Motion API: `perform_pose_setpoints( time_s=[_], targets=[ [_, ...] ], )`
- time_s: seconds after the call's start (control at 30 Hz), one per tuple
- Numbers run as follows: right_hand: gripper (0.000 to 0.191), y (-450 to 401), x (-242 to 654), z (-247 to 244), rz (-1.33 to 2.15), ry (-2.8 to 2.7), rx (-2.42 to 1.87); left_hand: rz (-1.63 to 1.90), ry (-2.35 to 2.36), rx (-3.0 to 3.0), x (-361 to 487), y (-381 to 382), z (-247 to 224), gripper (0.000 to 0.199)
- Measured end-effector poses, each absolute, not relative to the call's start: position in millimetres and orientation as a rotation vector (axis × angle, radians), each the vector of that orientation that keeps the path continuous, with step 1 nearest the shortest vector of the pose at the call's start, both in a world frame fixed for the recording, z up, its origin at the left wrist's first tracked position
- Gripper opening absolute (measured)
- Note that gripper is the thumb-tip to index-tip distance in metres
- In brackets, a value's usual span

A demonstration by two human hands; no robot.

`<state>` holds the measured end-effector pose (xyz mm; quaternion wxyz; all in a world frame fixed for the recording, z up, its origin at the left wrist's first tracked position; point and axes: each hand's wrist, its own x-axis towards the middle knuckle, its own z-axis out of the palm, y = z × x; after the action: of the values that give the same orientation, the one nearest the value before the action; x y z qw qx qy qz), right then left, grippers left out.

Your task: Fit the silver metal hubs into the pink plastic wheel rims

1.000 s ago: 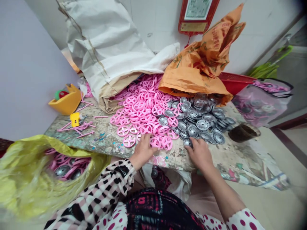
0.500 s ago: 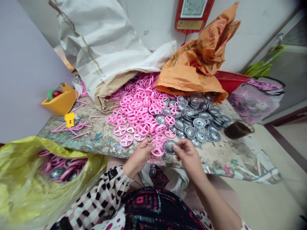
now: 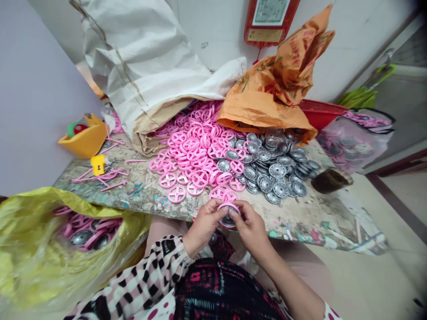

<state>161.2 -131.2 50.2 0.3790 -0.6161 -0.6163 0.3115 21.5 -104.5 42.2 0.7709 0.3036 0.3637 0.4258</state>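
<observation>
My left hand (image 3: 203, 227) and my right hand (image 3: 251, 227) meet just off the table's near edge, holding a pink plastic wheel (image 3: 228, 209) between them. A silver metal disc (image 3: 228, 220) sits inside or behind it, partly hidden by my fingers. Beyond my hands lies a heap of pink spoked wheels (image 3: 196, 155) on the paint-stained table (image 3: 300, 218). To its right is a spread of silver discs (image 3: 276, 173), nearest my right hand.
A yellow plastic bag (image 3: 43, 240) at lower left holds pink wheels and silver discs. White (image 3: 140, 53) and orange (image 3: 267, 102) sacks lie behind the heaps. A dark container (image 3: 330, 181), a clear bag (image 3: 353, 142), a yellow scoop (image 3: 86, 142) and pink sprues (image 3: 100, 178) surround the table.
The silver disc and pink wheel, held apart in separate hands earlier, are now brought together. My hands have moved closer and lower, toward the table's near edge.
</observation>
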Motion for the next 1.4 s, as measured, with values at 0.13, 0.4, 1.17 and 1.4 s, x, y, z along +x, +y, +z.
perform_pose_setpoints(
  time_s=[0.13,0.4,1.17,1.4],
  targets=[
    [0.024,-135.0,163.9,33.9,0.886,-1.48,-1.557,0.896,0.882,0.788,24.8,-108.5,27.3,0.039],
    [0.037,-150.8,215.8,31.0,0.807,-1.84,-1.701,0.824,1.239,1.589,9.4,-96.7,25.1,0.025],
    [0.054,-72.2,271.9,23.8,-0.147,-1.933,-1.976,0.42,1.114,2.497,7.2,-86.7,25.0,0.024],
    [0.049,-104.1,249.5,18.3,-0.034,-2.188,-1.915,0.534,0.96,2.391,-2.1,-99.7,21.6,0.018]
  ],
)
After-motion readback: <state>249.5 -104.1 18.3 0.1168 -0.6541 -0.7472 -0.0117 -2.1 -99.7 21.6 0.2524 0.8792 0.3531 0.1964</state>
